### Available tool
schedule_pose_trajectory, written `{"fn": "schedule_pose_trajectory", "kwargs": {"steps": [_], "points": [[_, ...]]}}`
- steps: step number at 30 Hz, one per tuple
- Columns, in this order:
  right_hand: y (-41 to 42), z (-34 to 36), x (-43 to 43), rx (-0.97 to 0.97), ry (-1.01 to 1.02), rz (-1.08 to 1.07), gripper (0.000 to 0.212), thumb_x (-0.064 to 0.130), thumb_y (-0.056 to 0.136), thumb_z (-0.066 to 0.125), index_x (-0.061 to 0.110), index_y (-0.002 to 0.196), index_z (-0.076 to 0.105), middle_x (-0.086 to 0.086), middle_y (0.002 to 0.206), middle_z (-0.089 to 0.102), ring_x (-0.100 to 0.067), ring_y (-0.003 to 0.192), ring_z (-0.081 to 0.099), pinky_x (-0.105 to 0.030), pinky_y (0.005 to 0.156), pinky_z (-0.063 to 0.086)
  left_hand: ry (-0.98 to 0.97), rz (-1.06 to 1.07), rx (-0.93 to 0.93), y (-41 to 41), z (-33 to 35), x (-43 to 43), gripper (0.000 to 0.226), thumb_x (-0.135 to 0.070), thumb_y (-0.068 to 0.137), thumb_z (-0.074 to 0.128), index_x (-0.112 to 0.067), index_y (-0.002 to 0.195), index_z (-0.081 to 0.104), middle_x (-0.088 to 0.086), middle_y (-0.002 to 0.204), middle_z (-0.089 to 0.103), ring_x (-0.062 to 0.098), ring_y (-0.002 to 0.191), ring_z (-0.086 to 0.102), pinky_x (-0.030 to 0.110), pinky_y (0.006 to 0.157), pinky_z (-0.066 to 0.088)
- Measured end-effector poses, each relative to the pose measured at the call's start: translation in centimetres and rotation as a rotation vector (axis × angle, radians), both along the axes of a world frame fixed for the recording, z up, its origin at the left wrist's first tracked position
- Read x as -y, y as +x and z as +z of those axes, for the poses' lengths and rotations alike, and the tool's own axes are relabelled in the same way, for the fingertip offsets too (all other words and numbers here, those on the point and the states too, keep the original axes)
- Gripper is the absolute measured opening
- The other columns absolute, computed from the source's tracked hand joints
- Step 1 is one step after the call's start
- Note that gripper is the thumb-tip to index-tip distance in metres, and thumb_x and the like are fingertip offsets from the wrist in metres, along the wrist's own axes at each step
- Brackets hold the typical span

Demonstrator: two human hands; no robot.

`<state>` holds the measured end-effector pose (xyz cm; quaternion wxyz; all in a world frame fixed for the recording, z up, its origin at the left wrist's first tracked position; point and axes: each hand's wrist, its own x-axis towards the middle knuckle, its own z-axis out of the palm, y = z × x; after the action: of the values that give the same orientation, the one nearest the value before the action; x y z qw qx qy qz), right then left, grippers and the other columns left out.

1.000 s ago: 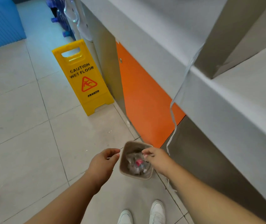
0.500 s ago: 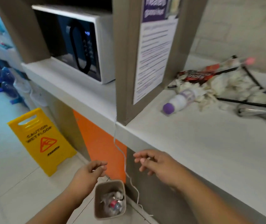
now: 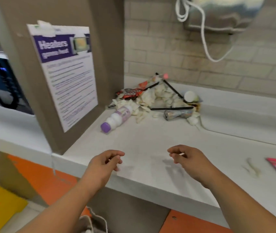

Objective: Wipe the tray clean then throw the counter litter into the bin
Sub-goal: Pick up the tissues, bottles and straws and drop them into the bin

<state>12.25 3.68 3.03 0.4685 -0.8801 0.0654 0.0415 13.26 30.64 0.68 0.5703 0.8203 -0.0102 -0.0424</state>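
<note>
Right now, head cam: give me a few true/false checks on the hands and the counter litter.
1. The left hand and the right hand are both empty, over the front of the counter. True.
2. The purple-capped bottle stands upright. False: it lies on its side.
3. The litter pile sits near the counter's back corner, beside the partition. True.
4. The right hand grips a black straw. False: the black straws lie in the pile, and neither hand touches them.
5. A printed notice is taped to the partition. True.
</note>
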Motion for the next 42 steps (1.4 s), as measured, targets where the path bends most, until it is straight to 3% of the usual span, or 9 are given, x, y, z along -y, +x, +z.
{"fn": "schedule_pose_trajectory", "kwargs": {"steps": [11,17,22,26,29,32,34,38,42], "points": [[-2.3,-2.0,16.2,0.035,-0.429,-0.168,0.016,0.022,0.093,0.054,0.027,0.103,0.065,0.011,0.102,0.06,0.001,0.079,0.053,-0.016,0.068,0.038,-0.004,-0.215,-0.067,1.2,-0.4,16.2,0.025,-0.014,0.096,0.047,-0.027,0.099,0.069,-0.004,0.091,0.067,0.0,0.067,0.06,0.008,0.059,0.043],[-3.0,-2.1,21.5,0.344,-0.646,-0.315,0.019,0.015,0.084,0.067,0.02,0.103,0.07,-0.002,0.106,0.06,-0.025,0.096,0.052,-0.028,0.082,0.037,0.02,-0.285,-0.096,1.7,-0.4,21.1,0.024,-0.017,0.096,0.048,-0.03,0.099,0.068,-0.008,0.09,0.067,0.002,0.071,0.061,0.01,0.062,0.042],[-3.3,-3.0,24.1,-0.063,-0.848,-0.217,0.063,0.057,0.082,0.06,0.036,0.138,0.042,0.004,0.141,0.038,-0.027,0.124,0.038,-0.035,0.103,0.035,0.029,-0.341,-0.101,1.7,-0.2,24.5,0.024,-0.017,0.096,0.048,-0.031,0.098,0.068,-0.01,0.089,0.067,-0.002,0.068,0.06,0.014,0.065,0.045],[-3.5,-4.7,24.6,-0.088,-0.735,-0.154,0.046,0.043,0.087,0.061,0.026,0.129,0.057,0.005,0.136,0.049,-0.022,0.123,0.045,-0.029,0.103,0.036,0.054,-0.393,-0.12,1.5,-0.3,26.3,0.022,-0.019,0.096,0.049,-0.031,0.099,0.068,-0.012,0.089,0.067,0.0,0.072,0.061,0.014,0.067,0.043],[-3.6,-5.0,24.6,0.057,-0.65,-0.181,0.021,0.02,0.09,0.06,0.014,0.107,0.072,-0.005,0.11,0.062,-0.025,0.103,0.058,-0.027,0.086,0.042,0.075,-0.431,-0.139,1.2,-0.4,27.6,0.021,-0.02,0.096,0.05,-0.03,0.101,0.067,-0.013,0.09,0.066,0.001,0.074,0.061,0.016,0.069,0.044],[-3.7,-4.7,24.2,0.13,-0.498,-0.218,0.013,0.011,0.086,0.065,0.013,0.095,0.075,0.002,0.092,0.059,-0.015,0.085,0.056,-0.023,0.08,0.039,0.076,-0.473,-0.151,0.7,-0.3,29.0,0.019,-0.022,0.096,0.051,-0.03,0.106,0.066,-0.01,0.098,0.066,0.004,0.082,0.063,0.017,0.072,0.046],[-3.9,-4.0,23.4,0.18,-0.37,-0.236,0.015,0.009,0.083,0.068,0.022,0.089,0.072,0.007,0.086,0.058,-0.011,0.079,0.055,-0.02,0.079,0.042,0.021,-0.494,-0.203,0.4,-0.3,30.1,0.022,-0.025,0.096,0.052,-0.027,0.115,0.061,-0.005,0.108,0.063,0.008,0.09,0.065,0.019,0.075,0.05],[-4.8,-2.4,21.3,0.258,-0.059,-0.265,0.034,0.01,0.08,0.071,0.037,0.093,0.056,0.01,0.077,0.063,0.0,0.073,0.058,-0.009,0.063,0.042,-0.348,-0.53,-0.545,-0.4,-0.1,32.3,0.042,-0.023,0.098,0.05,-0.023,0.138,0.038,0.004,0.125,0.059,0.022,0.105,0.065,0.035,0.093,0.053],[-5.4,-1.9,20.6,0.219,0.037,-0.194,0.046,0.018,0.08,0.071,0.044,0.108,0.047,0.013,0.084,0.066,0.011,0.092,0.054,-0.002,0.069,0.04,-0.578,-0.508,-0.652,-1.0,0.1,33.7,0.03,-0.014,0.098,0.049,-0.012,0.128,0.05,0.012,0.105,0.065,0.024,0.092,0.068,0.034,0.089,0.054]]}}
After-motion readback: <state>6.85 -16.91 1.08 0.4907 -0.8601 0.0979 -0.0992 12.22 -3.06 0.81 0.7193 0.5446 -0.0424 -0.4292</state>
